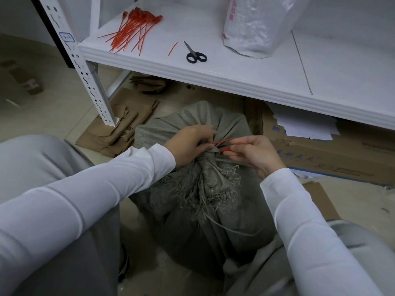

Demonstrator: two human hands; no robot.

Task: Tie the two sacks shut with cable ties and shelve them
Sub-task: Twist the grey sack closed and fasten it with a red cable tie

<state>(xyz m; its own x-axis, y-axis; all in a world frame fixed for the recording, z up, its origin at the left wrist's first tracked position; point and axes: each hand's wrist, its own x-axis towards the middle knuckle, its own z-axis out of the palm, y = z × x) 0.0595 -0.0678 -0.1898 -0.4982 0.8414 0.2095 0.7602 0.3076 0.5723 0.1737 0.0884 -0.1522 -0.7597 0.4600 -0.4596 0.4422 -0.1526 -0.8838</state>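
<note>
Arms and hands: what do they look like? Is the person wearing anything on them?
The left sleeve and right sleeve are long, white and snug, and they end at the wrists. The left hand and right hand are bare: no gloves, and no rings or watch that I can see.

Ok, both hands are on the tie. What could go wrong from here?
1. The red cable tie sits close to the frayed mouth of the grey sack; tightened there, it might slip off the loose strands.
2. The left hand and right hand both pinch the tie, so the gathered neck could spread.
3. The scissors lie near the shelf edge; lifting the sack might knock them off.
</note>
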